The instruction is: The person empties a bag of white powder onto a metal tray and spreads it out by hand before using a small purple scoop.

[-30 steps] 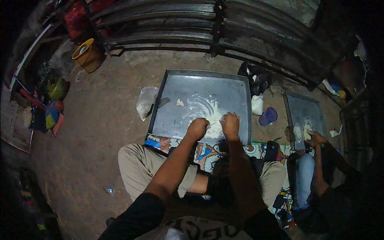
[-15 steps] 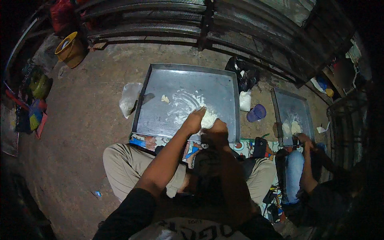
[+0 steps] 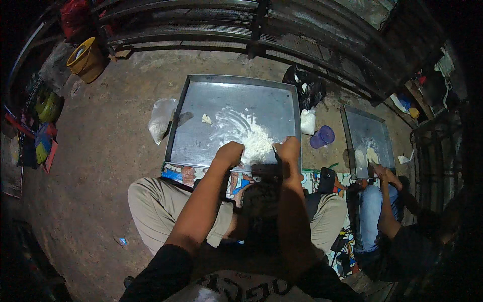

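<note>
A wide shallow metal tray [image 3: 201, 146] lies in front of my crossed legs. On it is a loose, crumbly heap of white flour-like powder [image 3: 257, 143], with smears spreading up and left. My left hand [image 3: 231, 153] is curled at the heap's left edge, fingers bent inward. To the heap's right, above the tray's near right part, my right hand [image 3: 288, 149] is also closed; a pale bit shows at its fingertips. What either hand holds, if anything, is hidden. A small pale piece [image 3: 207, 119] lies apart on the tray's left side.
A clear bag of white powder [image 3: 162, 121] stands left of the tray. Another white bag [image 3: 308, 122], a purple cup [image 3: 322, 136] and a black phone [image 3: 327, 180] are on the right. A co-worker's hands [image 3: 385, 173] work at a second tray [image 3: 370, 128]. A yellow bucket [image 3: 86, 61] stands far left.
My hands have moved apart: the left went left and slightly down, the right went right and up. The powder heap between them now shows more fully. The view has shifted slightly.
</note>
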